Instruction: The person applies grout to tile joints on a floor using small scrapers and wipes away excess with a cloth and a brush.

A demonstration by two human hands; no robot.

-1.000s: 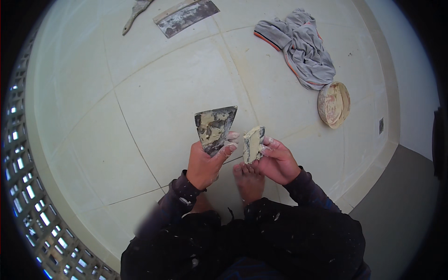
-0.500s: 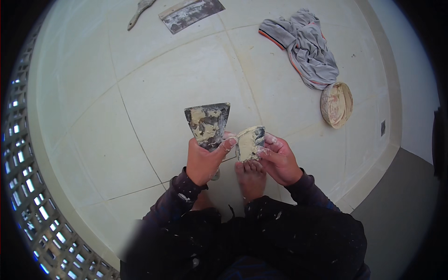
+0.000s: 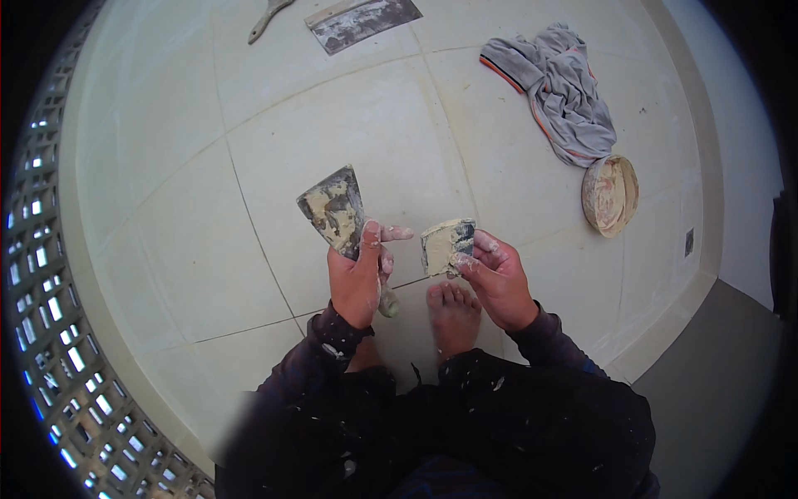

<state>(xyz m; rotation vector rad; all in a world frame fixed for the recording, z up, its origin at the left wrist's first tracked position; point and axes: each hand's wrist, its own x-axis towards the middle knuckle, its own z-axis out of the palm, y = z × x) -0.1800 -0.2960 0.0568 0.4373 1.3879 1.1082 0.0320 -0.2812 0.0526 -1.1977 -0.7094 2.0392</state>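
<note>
One small flat piece (image 3: 440,248), coated in pale paste, is pinched between thumb and fingers of the right hand (image 3: 501,284) above the tiled floor (image 3: 349,116). One scraper (image 3: 335,208), blade smeared, is clamped in the left hand (image 3: 353,283), index finger extended. Toward the floor's right edge: one round bowl (image 3: 613,195), one grey garment (image 3: 565,96) just beside. Farther off, leftward: one wide blade (image 3: 366,25), one brush (image 3: 270,18).
</note>
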